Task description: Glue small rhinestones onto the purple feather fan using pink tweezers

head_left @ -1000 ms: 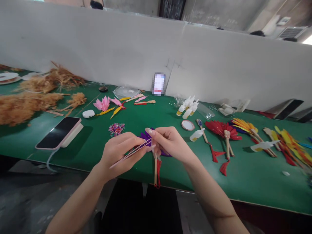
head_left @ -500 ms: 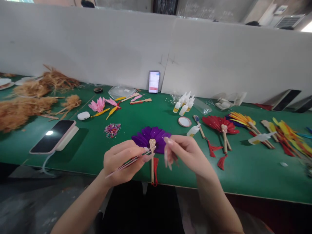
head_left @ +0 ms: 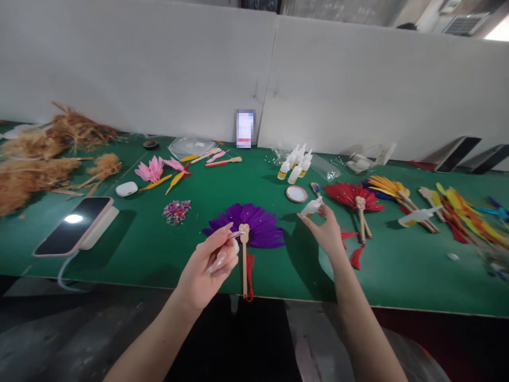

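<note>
In front of me a purple feather fan (head_left: 262,225) lies on the green table, its wooden handle pointing toward me and a red tassel (head_left: 249,270) beside it. My left hand (head_left: 212,262) is closed around a pair of tweezers (head_left: 235,234), whose tip is by the fan's wooden heart-shaped centre. To the right of the fan, my right hand (head_left: 326,225) has its thumb and fingers around a small white glue bottle (head_left: 311,207). Just behind that bottle is a round white dish (head_left: 297,193) with a reddish rim. Multicoloured beads (head_left: 177,212) lie in a pile left of the fan.
Several glue bottles (head_left: 295,164) stand at the back. A red feather fan (head_left: 353,197) and yellow feathers (head_left: 387,185) lie to the right, near another glue bottle (head_left: 417,216). On the left are a phone (head_left: 73,228), a white case (head_left: 126,189), pink feathers (head_left: 151,170) and brown fibre (head_left: 35,178).
My right hand has moved from above the purple fan rightward to the glue bottle and taken hold of it. My left hand has turned, still holding the tweezers. The view has shifted slightly.
</note>
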{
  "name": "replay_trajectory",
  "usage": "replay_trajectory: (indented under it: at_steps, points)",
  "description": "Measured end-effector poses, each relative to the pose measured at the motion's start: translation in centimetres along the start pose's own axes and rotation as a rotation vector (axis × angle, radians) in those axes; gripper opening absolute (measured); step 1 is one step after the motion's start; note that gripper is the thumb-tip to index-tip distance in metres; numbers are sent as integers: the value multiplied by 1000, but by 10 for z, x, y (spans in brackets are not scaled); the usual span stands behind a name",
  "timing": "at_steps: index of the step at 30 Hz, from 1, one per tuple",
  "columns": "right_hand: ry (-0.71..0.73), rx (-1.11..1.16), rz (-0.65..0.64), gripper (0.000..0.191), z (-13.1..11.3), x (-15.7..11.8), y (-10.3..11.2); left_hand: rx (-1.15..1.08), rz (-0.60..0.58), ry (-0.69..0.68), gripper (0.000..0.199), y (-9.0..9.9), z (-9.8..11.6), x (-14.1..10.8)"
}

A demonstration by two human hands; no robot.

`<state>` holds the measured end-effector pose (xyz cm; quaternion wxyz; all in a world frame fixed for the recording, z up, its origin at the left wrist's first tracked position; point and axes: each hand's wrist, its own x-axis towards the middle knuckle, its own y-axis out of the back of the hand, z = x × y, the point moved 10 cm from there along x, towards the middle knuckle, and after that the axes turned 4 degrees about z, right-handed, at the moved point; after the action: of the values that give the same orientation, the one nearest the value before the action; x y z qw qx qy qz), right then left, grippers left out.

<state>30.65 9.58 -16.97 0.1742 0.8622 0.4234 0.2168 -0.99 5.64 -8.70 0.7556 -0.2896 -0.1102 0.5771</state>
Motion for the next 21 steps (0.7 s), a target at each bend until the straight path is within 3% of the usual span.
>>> replay_trajectory:
  at_steps: [4,10,16,21]
  points:
    - [-10,20,-19,39,9,11,-21,-147,-28,93,45,-7,-8,-2]
    - [10,67,-58,28,-3,6,-24,-317,-37,166,31,-25,-10,-16]
    - [67,226,-242,40,-77,-25,-7,-596,-146,171,22,-58,5,-35]
    - [130,329,-291,46,-147,-58,31,-633,-179,218,22,-67,6,-41]
